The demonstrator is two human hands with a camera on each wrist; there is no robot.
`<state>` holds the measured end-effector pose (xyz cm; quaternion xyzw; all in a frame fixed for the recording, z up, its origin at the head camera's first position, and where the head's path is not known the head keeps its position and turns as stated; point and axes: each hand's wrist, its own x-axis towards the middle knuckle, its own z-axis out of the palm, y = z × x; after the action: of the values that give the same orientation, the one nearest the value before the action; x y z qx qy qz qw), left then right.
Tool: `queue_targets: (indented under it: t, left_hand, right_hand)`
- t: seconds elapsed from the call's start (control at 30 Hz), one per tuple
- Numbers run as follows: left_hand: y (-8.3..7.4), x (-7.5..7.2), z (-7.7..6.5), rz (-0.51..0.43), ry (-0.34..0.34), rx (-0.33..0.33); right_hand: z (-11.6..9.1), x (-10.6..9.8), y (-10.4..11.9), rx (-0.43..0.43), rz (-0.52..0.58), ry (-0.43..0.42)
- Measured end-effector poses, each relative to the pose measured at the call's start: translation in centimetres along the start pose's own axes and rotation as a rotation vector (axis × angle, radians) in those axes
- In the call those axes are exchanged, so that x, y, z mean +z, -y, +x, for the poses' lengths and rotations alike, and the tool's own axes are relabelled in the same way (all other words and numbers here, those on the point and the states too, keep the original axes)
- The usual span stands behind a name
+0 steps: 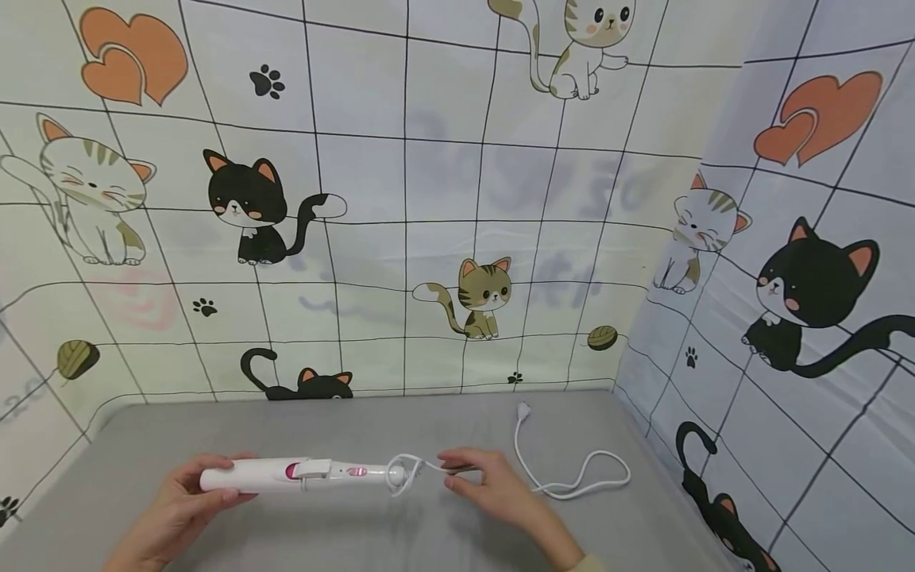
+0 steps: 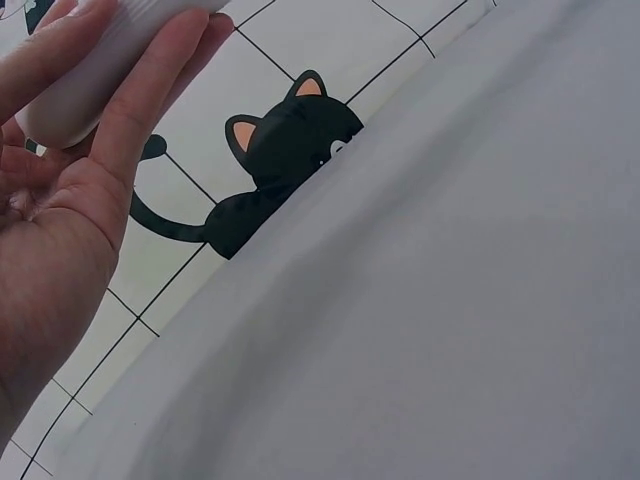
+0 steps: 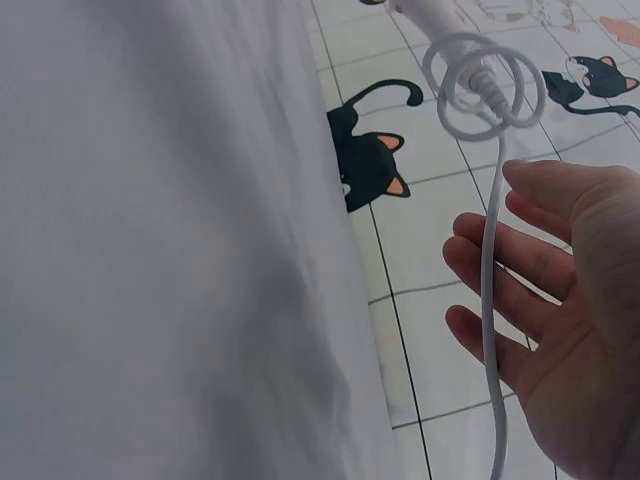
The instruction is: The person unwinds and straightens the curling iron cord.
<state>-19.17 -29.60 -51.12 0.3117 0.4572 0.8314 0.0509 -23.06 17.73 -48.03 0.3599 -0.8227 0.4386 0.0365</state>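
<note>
My left hand (image 1: 182, 500) grips a white hair curling iron (image 1: 268, 475) with pink accents by its left end, thumb in front. In the left wrist view its rounded white end (image 2: 75, 105) lies between the fingers. The iron is held level above the grey surface. Its white cord (image 1: 406, 469) is looped around the right end, and the loops (image 3: 475, 90) show in the right wrist view. My right hand (image 1: 486, 481) is beside these loops, fingers loosely extended, a gap between thumb and fingers. The cord (image 3: 490, 300) runs down across its fingers.
Farther along, the cord (image 1: 600, 485) lies in a bend on the grey-covered table (image 1: 322, 540), its plug (image 1: 524, 411) toward the back. A cat-print curtain (image 1: 372, 183) stands behind and along the right side.
</note>
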Motion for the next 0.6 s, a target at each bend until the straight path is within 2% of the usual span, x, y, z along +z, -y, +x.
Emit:
queue_targets:
  t: [0.2, 0.37, 0.47, 0.6]
  left_hand:
    - [0.1, -0.1, -0.1, -0.009, 0.019, 0.018]
    - [0.2, -0.2, -0.2, -0.022, 0.04, 0.025]
    - [0.1, -0.1, -0.3, -0.022, 0.031, 0.021]
    - [0.1, -0.1, -0.3, -0.016, 0.002, 0.02]
  right_hand:
    - [0.8, 0.7, 1.4, 0.057, 0.047, 0.035]
    - [1.1, 1.2, 1.5, 0.017, 0.087, 0.026]
    - [1.0, 1.5, 1.3, -0.036, 0.079, -0.026]
    - [0.9, 2.0, 1.2, -0.082, 0.085, -0.135]
